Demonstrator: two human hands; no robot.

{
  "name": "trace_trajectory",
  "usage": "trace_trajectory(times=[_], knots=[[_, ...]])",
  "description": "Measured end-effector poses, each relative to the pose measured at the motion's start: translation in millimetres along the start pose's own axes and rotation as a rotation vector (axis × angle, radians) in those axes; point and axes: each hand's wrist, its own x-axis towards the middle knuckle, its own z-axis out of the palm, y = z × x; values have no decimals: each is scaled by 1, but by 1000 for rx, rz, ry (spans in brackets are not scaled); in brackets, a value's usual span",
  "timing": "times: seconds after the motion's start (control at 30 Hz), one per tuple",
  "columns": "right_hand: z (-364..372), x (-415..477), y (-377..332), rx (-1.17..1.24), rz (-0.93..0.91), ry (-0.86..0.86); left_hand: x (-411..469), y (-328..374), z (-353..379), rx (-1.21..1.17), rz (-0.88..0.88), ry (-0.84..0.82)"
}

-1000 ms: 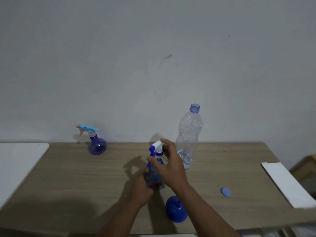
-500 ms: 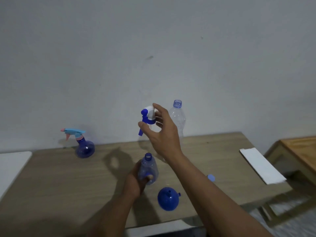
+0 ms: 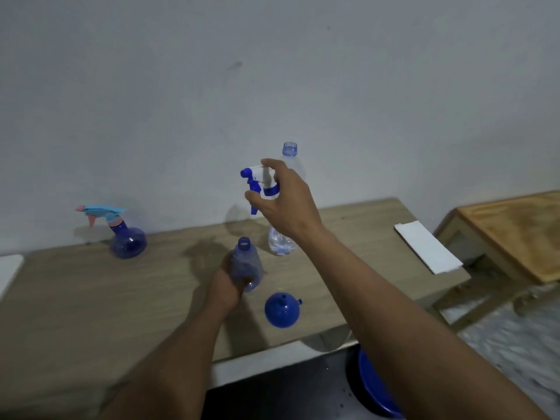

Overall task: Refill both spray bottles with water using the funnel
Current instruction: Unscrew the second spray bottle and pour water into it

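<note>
The left hand (image 3: 225,284) has its fingers curled round the uncapped spray bottle (image 3: 246,262) on the counter (image 3: 91,298). Above it, the right hand's (image 3: 288,204) fingers pinch the trigger head (image 3: 263,180). The funnel (image 3: 281,312) lies mouth-down just right of it. The nearly empty water bottle (image 3: 280,245) stands behind it, and the capped spray bottle (image 3: 127,242) is far to its left.

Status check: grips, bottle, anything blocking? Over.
Left grip holds open bottle. Right grip holds sprayer head aloft. Funnel on table, untouched. Nothing blocking.

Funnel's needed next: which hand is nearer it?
Left. The left hand, holding the open spray bottle, sits beside the funnel; the right hand holds the sprayer head raised above.
</note>
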Motion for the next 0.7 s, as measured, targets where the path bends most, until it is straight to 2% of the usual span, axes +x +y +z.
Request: trace_trajectory(times=[0.13, 0.37, 0.5, 0.6, 0.7], knots=[[-4, -19, 40, -181, 108, -130, -4, -5, 3, 4, 5, 83], [14, -52, 130, -370, 371, -367, -5, 0, 6, 27, 54, 85], [27, -69, 178, -478, 461, -464, -5, -1, 10, 42, 72, 91], [33, -78, 201, -562, 474, -479, 1, -11, 9, 71, 87, 102], [40, -79, 212, -615, 422, -422, 5, -19, 8, 113, 37, 132]])
